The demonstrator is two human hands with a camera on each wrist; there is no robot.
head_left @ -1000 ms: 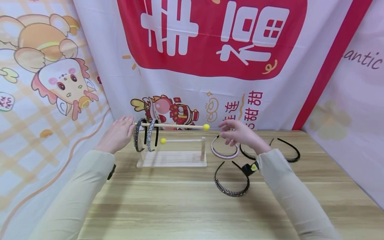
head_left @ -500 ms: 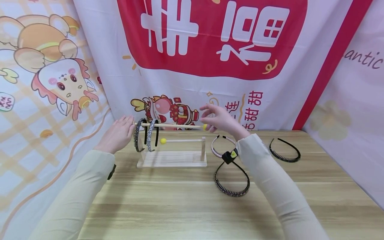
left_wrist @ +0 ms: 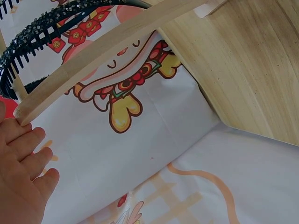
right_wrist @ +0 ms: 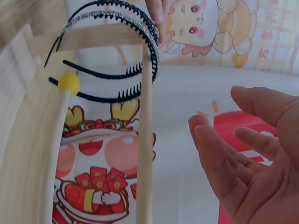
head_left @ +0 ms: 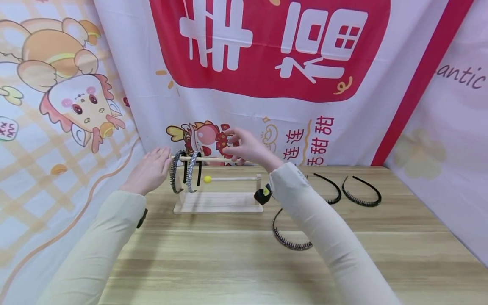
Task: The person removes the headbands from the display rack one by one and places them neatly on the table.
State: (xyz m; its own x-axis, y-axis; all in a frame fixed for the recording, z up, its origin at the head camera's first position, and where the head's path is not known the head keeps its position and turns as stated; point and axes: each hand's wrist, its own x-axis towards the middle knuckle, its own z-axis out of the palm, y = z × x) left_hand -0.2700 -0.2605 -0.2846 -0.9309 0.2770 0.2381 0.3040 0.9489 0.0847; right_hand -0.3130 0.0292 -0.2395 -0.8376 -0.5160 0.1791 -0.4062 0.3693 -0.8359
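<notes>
A wooden display stand (head_left: 219,202) stands toward the back left of the table, with two rods on it. On its upper rod (head_left: 213,159) hang a dark glittery headband (head_left: 173,173) and a silver one (head_left: 190,173), side by side near the left end. My left hand (head_left: 150,169) rests against that end, fingertips at the top of the wooden post (left_wrist: 70,70). Above the right part of the same rod hovers my right hand (head_left: 249,148), thumb and fingers apart and holding nothing. A yellow ball (right_wrist: 69,84) caps the lower rod.
Right of the stand, several headbands lie on the wood-grain table (head_left: 213,262): a dark glittery one (head_left: 289,243) in front, and black ones (head_left: 338,195) farther back. The right sleeve (head_left: 324,228) covers part of them. Printed cloths (head_left: 248,91) enclose the back and sides.
My right hand has moved left, from beyond the upper rod's yellow-ball end to over the rod. The left hand and the two hanging headbands stay put.
</notes>
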